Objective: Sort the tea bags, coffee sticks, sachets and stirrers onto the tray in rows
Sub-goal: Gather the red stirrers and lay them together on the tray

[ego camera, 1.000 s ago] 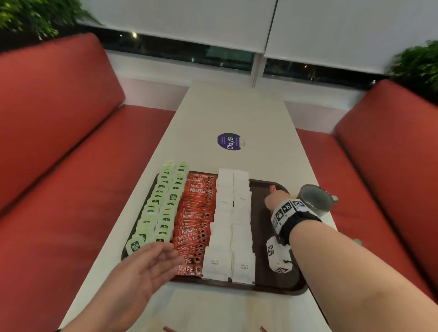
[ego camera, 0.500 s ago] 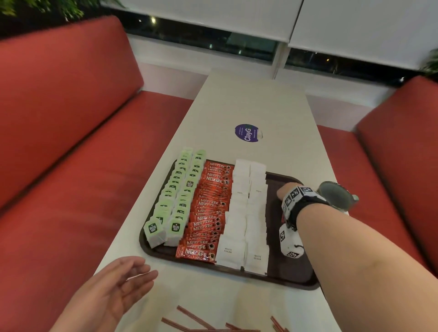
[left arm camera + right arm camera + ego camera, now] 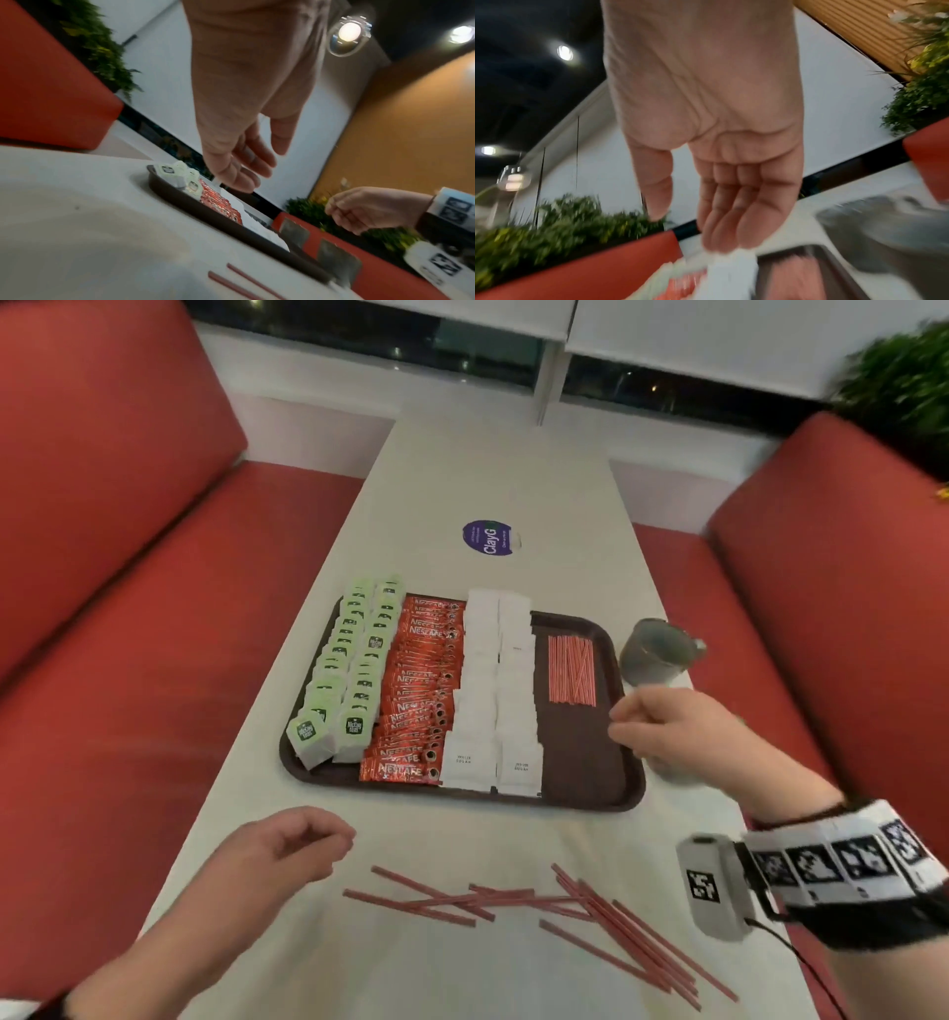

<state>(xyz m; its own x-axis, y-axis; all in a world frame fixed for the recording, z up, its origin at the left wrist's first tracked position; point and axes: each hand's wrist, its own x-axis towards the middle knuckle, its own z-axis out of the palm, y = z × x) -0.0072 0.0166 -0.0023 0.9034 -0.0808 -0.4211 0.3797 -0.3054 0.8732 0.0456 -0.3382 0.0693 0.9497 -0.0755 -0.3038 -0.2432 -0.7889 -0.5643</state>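
On the brown tray [image 3: 580,752] lie two rows of green tea bags [image 3: 354,670], a row of red coffee sticks [image 3: 418,690], two rows of white sugar sachets [image 3: 495,690] and a bunch of red stirrers [image 3: 571,667] at the far right. Several loose stirrers [image 3: 513,898] are scattered on the table in front of the tray. My left hand [image 3: 328,845] hovers over the table left of them, fingers loosely curled, empty. My right hand [image 3: 624,724] hangs over the tray's right rim, palm down, fingers relaxed and empty, as the right wrist view confirms [image 3: 706,227].
A metal cup [image 3: 655,657] stands on the table just right of the tray, close behind my right hand. A round purple sticker [image 3: 490,539] marks the table beyond the tray. Red sofas [image 3: 128,608] flank the narrow white table on both sides.
My right hand has drawn back from the tray's far right corner, uncovering the stirrer bunch there. My left hand has pulled back from the tray's front edge. The view has tilted down onto the loose stirrers.
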